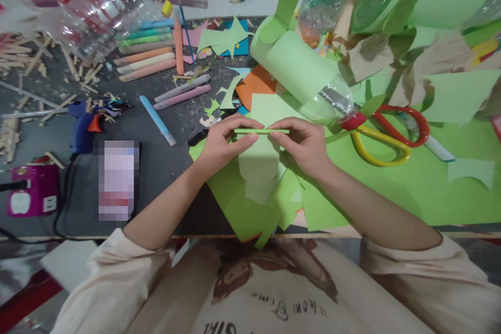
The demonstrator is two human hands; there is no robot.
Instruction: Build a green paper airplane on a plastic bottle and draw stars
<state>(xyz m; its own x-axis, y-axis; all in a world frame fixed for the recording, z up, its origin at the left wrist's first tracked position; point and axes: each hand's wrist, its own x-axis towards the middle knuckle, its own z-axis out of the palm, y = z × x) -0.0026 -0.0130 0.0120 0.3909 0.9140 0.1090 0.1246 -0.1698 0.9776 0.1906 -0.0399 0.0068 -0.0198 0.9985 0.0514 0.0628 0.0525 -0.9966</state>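
Observation:
Between both hands I hold a narrow folded strip of green paper (261,131), level and seen edge-on. My left hand (229,140) pinches its left part with the thumb in front and fingers behind. My right hand (301,141) grips the right part the same way, and the two thumbs nearly meet in the middle. Below the strip lie pale green paper pieces (258,167) on brighter green sheets (227,193). Just beyond my right hand a plastic bottle wrapped in light green paper (291,62) lies on its side, its red cap (353,121) toward me.
Scissors with red and yellow handles (381,146) lie at right. Felt pens (146,57), a blue glue gun (82,125), a phone (117,180) and a magenta box (33,190) are at left. Clear bottles (113,5) and paper scraps (227,36) crowd the far side.

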